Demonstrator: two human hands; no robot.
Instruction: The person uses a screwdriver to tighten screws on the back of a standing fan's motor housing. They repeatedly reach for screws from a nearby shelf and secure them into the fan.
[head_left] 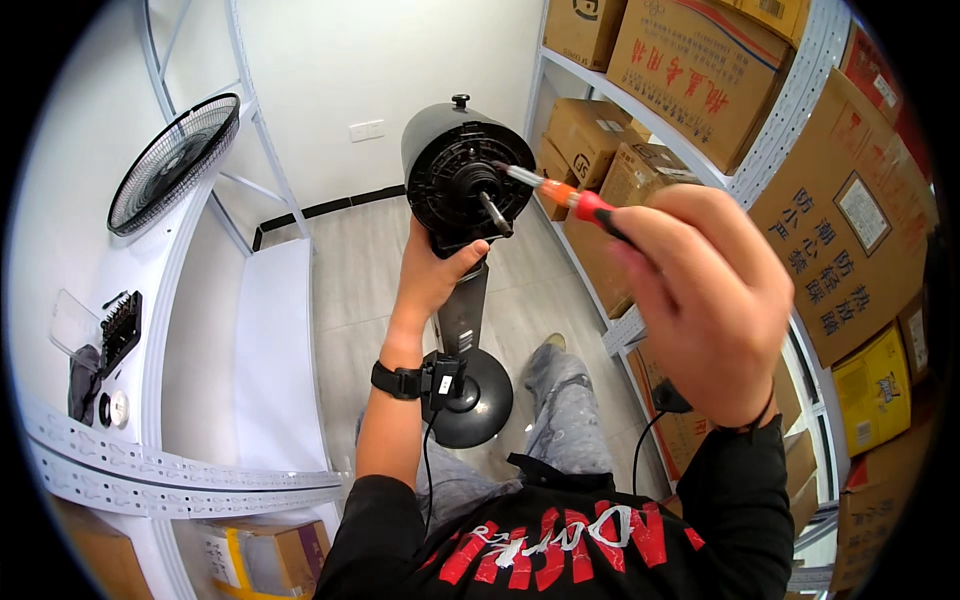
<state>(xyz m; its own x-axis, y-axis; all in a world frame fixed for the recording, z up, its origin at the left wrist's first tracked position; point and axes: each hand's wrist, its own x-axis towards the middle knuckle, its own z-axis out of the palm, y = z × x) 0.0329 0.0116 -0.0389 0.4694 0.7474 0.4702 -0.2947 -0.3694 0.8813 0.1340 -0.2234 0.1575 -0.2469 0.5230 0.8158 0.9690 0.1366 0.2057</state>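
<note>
Right hand [705, 290] raised, screwdriver [560, 193] levelled at fan motor housing [450, 165]

Nearest the camera, the screwdriver's red-and-black handle is held in the curled fingers of the right hand, and its shank is directed leftward. By this approach from three o'clock, the tip is brought to about two o'clock on the ribbed black face of the housing; whether a screw is met there cannot be told. The face is kept turned toward the wearer, presumably so that the tip can be watched.

Below, at about six o'clock on the housing, support is given by the left hand [432, 272]. Its thumb is laid across the underside, while its other fingers are largely hidden behind (how tightly they are closed cannot be told). Such a grip is probably needed because the head could swing when pushed. Clear of the thumb, the bare motor shaft [492, 212] is left projecting.

Weight is carried down the column [462, 315] to a round base [485, 415] at six o'clock, set beside the right leg, seemingly for steadiness. At ten o'clock the wire fan guard [178, 165] is rested on a white shelf [172, 268], out of the tool's path. At nine o'clock an open bit case [122, 332] is placed, likely for easy reach.
</note>
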